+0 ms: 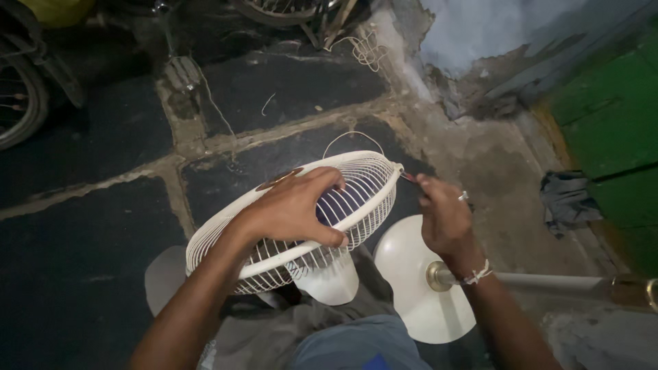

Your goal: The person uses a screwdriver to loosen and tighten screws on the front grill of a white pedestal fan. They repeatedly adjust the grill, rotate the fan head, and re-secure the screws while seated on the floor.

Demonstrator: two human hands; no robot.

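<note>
The white wire fan guard (301, 219) sits tilted at the centre of the scene, held above the person's lap and the dark stone floor (75, 267), its rim sloping from the near left up to the far right. The left hand (291, 209) lies spread across the top of the guard, fingers curled over the wires and thumb pressed on the rim, clamped on it. The right hand (444, 218) is at the far-right edge of the guard, fingers pinched together on a small dark tool (409, 177) whose tip meets the rim at a clip point; the kind of tool cannot be told. A ring shows on one finger and a thread band on that wrist. Under the guard, pale fan blades (332, 277) show through and below the wires. Just right of the guard, near the right forearm, lies the round white base (411, 274) with its metal collar, and a pale pole (548, 281) runs from it to the right. A grey rag (567, 199) lies on the floor at right, beside a green door (610, 130). A bicycle wheel (20, 103) stands far left.
</note>
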